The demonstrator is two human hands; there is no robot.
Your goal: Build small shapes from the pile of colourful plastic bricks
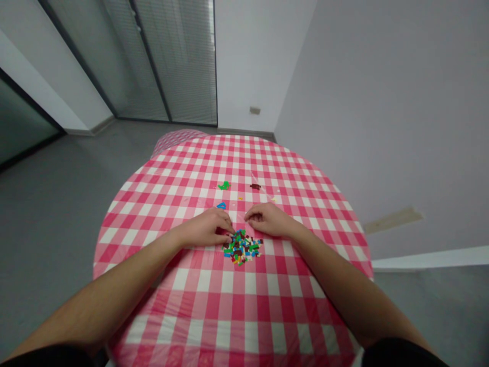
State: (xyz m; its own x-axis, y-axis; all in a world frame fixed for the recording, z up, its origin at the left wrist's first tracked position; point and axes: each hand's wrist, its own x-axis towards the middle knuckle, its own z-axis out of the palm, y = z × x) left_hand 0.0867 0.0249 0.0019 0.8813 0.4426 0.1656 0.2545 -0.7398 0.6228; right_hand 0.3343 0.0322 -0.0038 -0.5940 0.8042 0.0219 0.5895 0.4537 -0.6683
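Observation:
A loose pile of small plastic building bricks (241,251) in green, blue, brown, white, red and yellow lies on the table before me. At its upper left edge, my left hand (209,227) reaches in with thumb and forefinger apart, the fingertips touching bricks. My right hand (269,219) rests just above the pile's right side, its fingers loosely curled with a gap to the thumb; no brick shows in it. Beyond the hands are a small green group (224,185), a dark brown group (255,186) and a few blue pieces (221,205).
A round table wears a red-and-white checked cloth (229,285). Tiny yellow pieces (240,198) and a pale yellow piece (274,199) lie farther out. Another checked cloth (179,137) shows behind the table. A wall (397,132) rises to the right, and glass panels (179,66) stand beyond.

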